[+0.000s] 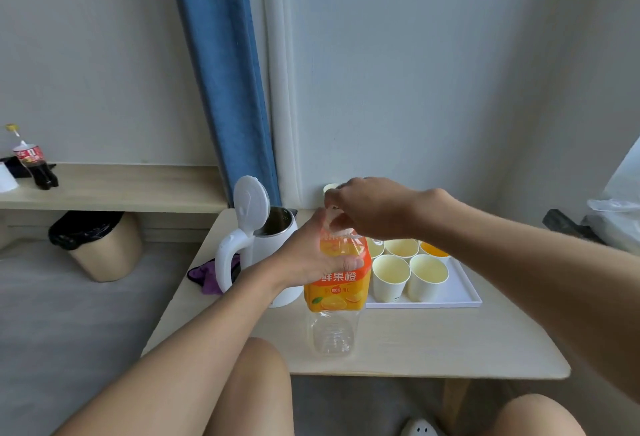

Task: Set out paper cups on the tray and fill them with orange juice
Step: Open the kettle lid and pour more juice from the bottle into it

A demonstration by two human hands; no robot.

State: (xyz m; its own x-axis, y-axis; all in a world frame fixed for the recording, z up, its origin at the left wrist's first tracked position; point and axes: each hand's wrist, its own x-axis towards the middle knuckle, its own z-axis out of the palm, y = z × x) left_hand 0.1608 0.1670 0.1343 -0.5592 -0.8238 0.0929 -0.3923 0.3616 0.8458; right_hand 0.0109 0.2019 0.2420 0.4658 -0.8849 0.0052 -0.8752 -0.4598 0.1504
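A clear plastic juice bottle (335, 300) with an orange label stands upright on the table, looking almost empty. My left hand (313, 255) grips its upper body. My right hand (369, 208) is curled over the bottle's top, fingers pinched at the cap, which is hidden. To the right lies a white tray (460, 292) holding several white paper cups (427, 276). The two front cups show pale insides; a back cup (434, 250) holds orange juice. My right arm hides part of the back row.
A white electric kettle (258, 245) with its lid open stands left of the bottle, with a purple cloth (204, 276) beside it. Another paper cup (329, 189) sits by the wall. A cola bottle (34, 165) stands on the left shelf, a lined bin (100, 245) below.
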